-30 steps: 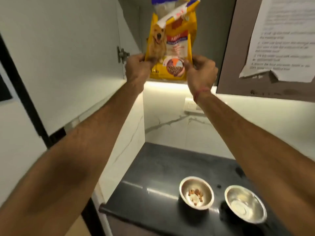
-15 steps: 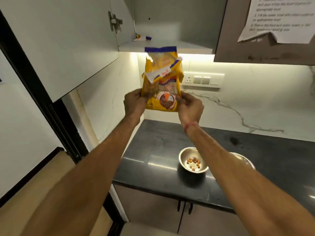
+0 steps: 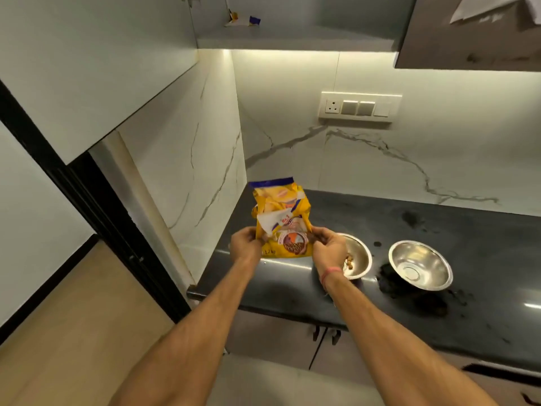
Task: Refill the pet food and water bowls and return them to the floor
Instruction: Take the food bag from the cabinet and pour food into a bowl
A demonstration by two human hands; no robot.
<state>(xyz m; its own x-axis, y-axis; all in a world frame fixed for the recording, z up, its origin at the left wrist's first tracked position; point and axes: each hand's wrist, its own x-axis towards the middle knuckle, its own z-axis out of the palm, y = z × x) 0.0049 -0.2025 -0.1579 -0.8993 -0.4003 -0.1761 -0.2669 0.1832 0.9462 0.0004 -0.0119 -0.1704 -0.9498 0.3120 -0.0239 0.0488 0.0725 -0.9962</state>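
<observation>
A yellow pet food bag (image 3: 281,221) with a blue top edge stands upright just above the left end of the black counter (image 3: 439,312). My left hand (image 3: 245,244) grips its lower left side and my right hand (image 3: 329,249) grips its lower right side. Behind my right hand a steel bowl (image 3: 358,259) holds a few kibble pieces, partly hidden by my wrist. A second steel bowl (image 3: 420,265) sits to its right with no food in it.
An open upper cabinet (image 3: 292,33) with a scrap of packaging on its shelf hangs above. A switch panel (image 3: 360,106) is on the marble wall. Dark wet patches spot the counter near the bowls. Cabinet doors (image 3: 292,338) lie below the counter, wood floor to the left.
Both hands have brought the bag down from the upper cabinet to just over the counter, beside the food bowl. The view has tilted downward.
</observation>
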